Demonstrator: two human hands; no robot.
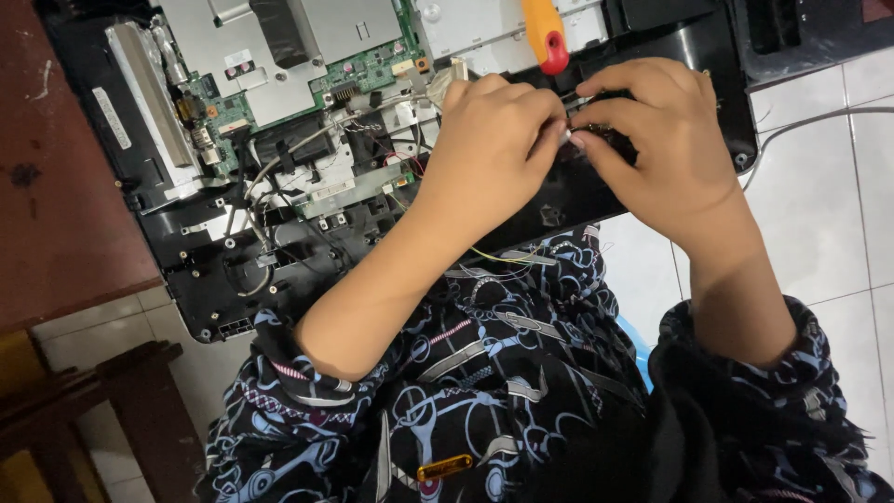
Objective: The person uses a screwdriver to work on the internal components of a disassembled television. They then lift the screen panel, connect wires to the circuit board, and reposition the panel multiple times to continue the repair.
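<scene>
An opened black electronic device (pixel 223 279) lies across my lap, its back cover off, showing metal shields, a green circuit board (pixel 358 74) and bundles of wires (pixel 279 172). My left hand (pixel 489 140) and my right hand (pixel 652 140) meet over the device's lower right edge, fingertips pinched together on a small part (pixel 582 126) among thin wires; the part itself is mostly hidden. A screwdriver with an orange-yellow handle and red collar (pixel 545 33) lies on the device just beyond my fingers.
A dark red wooden surface (pixel 65 186) borders the left side, with a dark wooden stool or chair frame (pixel 121 382) below it. White floor tiles (pixel 838 205) lie to the right, crossed by a grey cable (pixel 810 121). My patterned dark sleeves fill the foreground.
</scene>
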